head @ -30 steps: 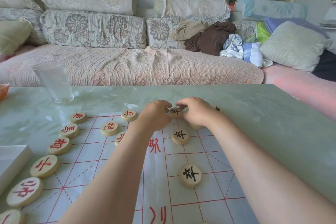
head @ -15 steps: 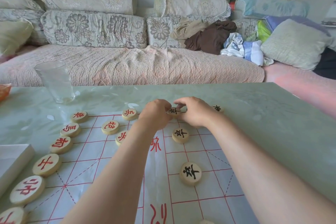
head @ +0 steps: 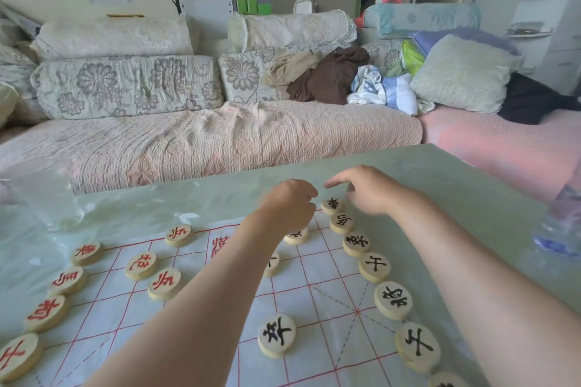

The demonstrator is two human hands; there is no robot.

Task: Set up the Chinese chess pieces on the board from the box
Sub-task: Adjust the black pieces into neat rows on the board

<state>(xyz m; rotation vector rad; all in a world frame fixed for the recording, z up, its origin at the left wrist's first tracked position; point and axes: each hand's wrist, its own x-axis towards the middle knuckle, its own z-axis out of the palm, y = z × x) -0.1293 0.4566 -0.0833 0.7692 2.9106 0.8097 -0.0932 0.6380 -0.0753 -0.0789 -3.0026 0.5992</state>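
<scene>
The board (head: 314,302) is a white sheet with red lines on a pale green table. Round wooden pieces with red characters (head: 66,280) line its left edge. Pieces with black characters (head: 374,267) run down its right edge, and a black pawn (head: 276,334) lies near the middle. My left hand (head: 289,207) hovers at the far end with its fingers curled in and nothing visible in them, above a partly hidden piece (head: 297,236). My right hand (head: 367,190) is beside it, fingers loosely apart, just above the farthest black piece (head: 332,205). The box is out of view.
A clear drinking glass (head: 47,195) stands at the table's far left. A blurred plastic bottle (head: 562,229) sits near the right edge. Beyond the table's far edge is a sofa (head: 220,141) with cushions and clothes.
Both hands were pinching one black piece at the board's far end. They have let it go and moved apart. The view has swung, bringing the black column into sight.
</scene>
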